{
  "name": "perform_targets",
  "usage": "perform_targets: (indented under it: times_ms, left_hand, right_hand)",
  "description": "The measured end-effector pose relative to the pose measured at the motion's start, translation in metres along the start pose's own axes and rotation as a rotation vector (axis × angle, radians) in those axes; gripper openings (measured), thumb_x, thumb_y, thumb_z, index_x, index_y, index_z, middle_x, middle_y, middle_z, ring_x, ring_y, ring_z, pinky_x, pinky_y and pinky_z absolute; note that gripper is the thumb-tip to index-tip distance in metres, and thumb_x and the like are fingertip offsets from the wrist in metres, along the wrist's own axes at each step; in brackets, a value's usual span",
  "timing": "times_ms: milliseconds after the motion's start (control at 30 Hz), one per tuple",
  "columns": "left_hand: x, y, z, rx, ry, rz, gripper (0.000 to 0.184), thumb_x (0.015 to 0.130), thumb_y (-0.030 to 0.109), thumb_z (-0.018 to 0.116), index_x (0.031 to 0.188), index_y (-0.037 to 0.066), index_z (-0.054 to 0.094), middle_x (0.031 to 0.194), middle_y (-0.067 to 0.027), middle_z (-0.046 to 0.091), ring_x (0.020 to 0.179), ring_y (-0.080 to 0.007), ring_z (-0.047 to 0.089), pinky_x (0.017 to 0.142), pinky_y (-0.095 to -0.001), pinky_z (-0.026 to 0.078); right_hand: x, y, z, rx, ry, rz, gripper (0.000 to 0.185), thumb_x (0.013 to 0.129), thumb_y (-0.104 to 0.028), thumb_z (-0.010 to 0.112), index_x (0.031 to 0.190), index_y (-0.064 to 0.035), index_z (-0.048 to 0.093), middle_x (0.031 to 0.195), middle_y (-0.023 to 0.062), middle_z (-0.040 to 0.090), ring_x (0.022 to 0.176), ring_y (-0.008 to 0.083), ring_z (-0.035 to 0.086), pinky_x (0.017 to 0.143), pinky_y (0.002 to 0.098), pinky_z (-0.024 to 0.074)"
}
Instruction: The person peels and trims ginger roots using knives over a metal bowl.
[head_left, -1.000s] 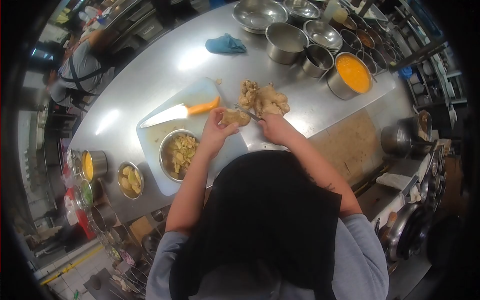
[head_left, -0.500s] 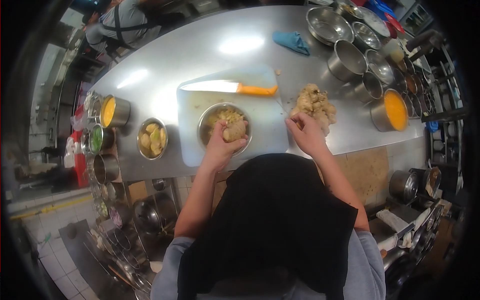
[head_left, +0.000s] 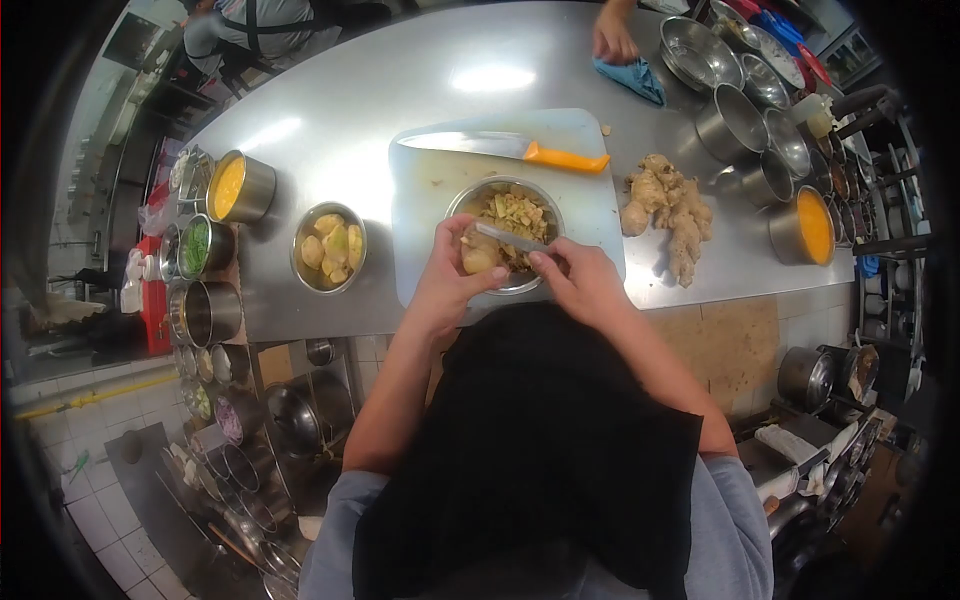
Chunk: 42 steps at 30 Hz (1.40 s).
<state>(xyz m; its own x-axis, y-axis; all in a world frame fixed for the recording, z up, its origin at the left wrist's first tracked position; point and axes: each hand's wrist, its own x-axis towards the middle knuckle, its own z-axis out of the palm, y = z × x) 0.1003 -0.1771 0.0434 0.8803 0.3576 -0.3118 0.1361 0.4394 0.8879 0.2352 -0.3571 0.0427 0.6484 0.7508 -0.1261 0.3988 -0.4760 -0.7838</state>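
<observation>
My left hand [head_left: 448, 272] is closed round a piece of ginger [head_left: 482, 257] with pale flesh showing, above the near left rim of a steel bowl [head_left: 556, 207]. In my right hand [head_left: 583, 280] is a narrow metal tool [head_left: 510, 237], flat like a small blade, its far end against the ginger. Brownish-yellow peelings [head_left: 520, 212] fill the bowl, which stands on a white cutting board [head_left: 420, 250]. Behind the bowl lies a large knife [head_left: 565, 158] with an orange handle. Knobbly unpeeled ginger [head_left: 668, 205] sits right of the board.
Left of the board, a small steel bowl [head_left: 312, 280] holds peeled pieces. Pots of orange contents [head_left: 230, 187] [head_left: 813, 225] stand at both sides. Steel pots [head_left: 735, 122] crowd the back right. Another person's hand [head_left: 613, 38] is at a blue cloth [head_left: 632, 80].
My right hand has moved left from beside the ginger pile to the bowl, bringing the metal tool against the held ginger. Another person's hand has appeared at the blue cloth. The view has shifted.
</observation>
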Motion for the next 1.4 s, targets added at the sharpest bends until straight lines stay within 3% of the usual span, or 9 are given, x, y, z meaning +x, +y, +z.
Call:
perform_targets:
  times_ms: [133, 200, 433, 733, 1033, 1133, 1400]
  left_hand:
    - [0.001, 0.009, -0.004, 0.057, -0.065, -0.048, 0.079, 0.085, -0.009, 0.074, 0.148, 0.008, 0.03, 0.137, -0.0117, 0.052, 0.127, -0.0207, 0.056, 0.103, -0.0359, 0.052]
    - [0.003, 0.004, -0.011, -0.057, -0.127, -0.026, 0.082, 0.084, -0.01, 0.074, 0.149, 0.009, 0.029, 0.137, -0.0109, 0.052, 0.129, -0.0211, 0.054, 0.104, -0.0367, 0.052]
    - [0.001, 0.006, -0.018, -0.373, -0.277, 0.025, 0.087, 0.081, -0.011, 0.078, 0.15, 0.009, 0.029, 0.139, -0.0099, 0.049, 0.132, -0.0219, 0.052, 0.107, -0.0387, 0.051]
    - [0.005, 0.014, -0.012, -0.295, -0.278, 0.023, 0.084, 0.083, -0.003, 0.082, 0.148, 0.003, 0.03, 0.136, -0.0125, 0.052, 0.128, -0.023, 0.057, 0.105, -0.0371, 0.053]
    - [0.009, 0.004, -0.016, -0.111, -0.253, 0.143, 0.062, 0.087, 0.003, 0.081, 0.135, 0.002, 0.042, 0.128, -0.0106, 0.058, 0.12, -0.0189, 0.061, 0.102, -0.0347, 0.054]
    - [0.006, 0.005, -0.006, -0.272, -0.231, 0.132, 0.06, 0.088, 0.002, 0.079, 0.136, 0.003, 0.042, 0.127, -0.0096, 0.058, 0.118, -0.018, 0.061, 0.101, -0.034, 0.054]
    - [0.003, 0.015, -0.005, -0.121, -0.195, 0.134, 0.07, 0.089, 0.004, 0.079, 0.145, 0.005, 0.036, 0.135, -0.0117, 0.054, 0.126, -0.0208, 0.058, 0.104, -0.0362, 0.053]
  right_hand:
    - [0.005, -0.019, 0.011, -0.052, 0.038, -0.201, 0.033, 0.099, -0.034, 0.064, 0.091, -0.0024, 0.066, 0.075, 0.0181, 0.066, 0.072, 0.0397, 0.065, 0.066, 0.0472, 0.0501]
    - [0.009, -0.028, 0.015, -0.059, 0.032, -0.264, 0.035, 0.099, -0.036, 0.062, 0.087, -0.0035, 0.064, 0.078, 0.0193, 0.066, 0.078, 0.0437, 0.064, 0.07, 0.0521, 0.05]
    - [0.003, -0.043, 0.011, -0.064, 0.036, -0.22, 0.034, 0.095, -0.036, 0.066, 0.08, -0.0058, 0.064, 0.075, 0.0161, 0.067, 0.074, 0.041, 0.065, 0.066, 0.0499, 0.0508]
    - [-0.002, -0.043, 0.017, -0.1, 0.115, -0.221, 0.032, 0.09, -0.036, 0.071, 0.076, -0.0078, 0.066, 0.072, 0.0129, 0.067, 0.069, 0.0385, 0.066, 0.061, 0.0464, 0.0522]
    - [0.002, -0.043, 0.012, -0.091, 0.127, -0.218, 0.032, 0.088, -0.036, 0.072, 0.074, -0.0074, 0.066, 0.067, 0.0129, 0.065, 0.066, 0.0389, 0.065, 0.059, 0.0461, 0.0513]
    - [0.003, -0.04, 0.014, -0.081, 0.14, -0.198, 0.033, 0.088, -0.036, 0.072, 0.073, -0.0073, 0.066, 0.066, 0.0131, 0.065, 0.065, 0.039, 0.065, 0.059, 0.0464, 0.0511]
    - [0.004, -0.047, 0.009, -0.123, 0.087, -0.166, 0.035, 0.089, -0.039, 0.072, 0.075, -0.0068, 0.068, 0.068, 0.0143, 0.067, 0.068, 0.0398, 0.066, 0.061, 0.0466, 0.0524]
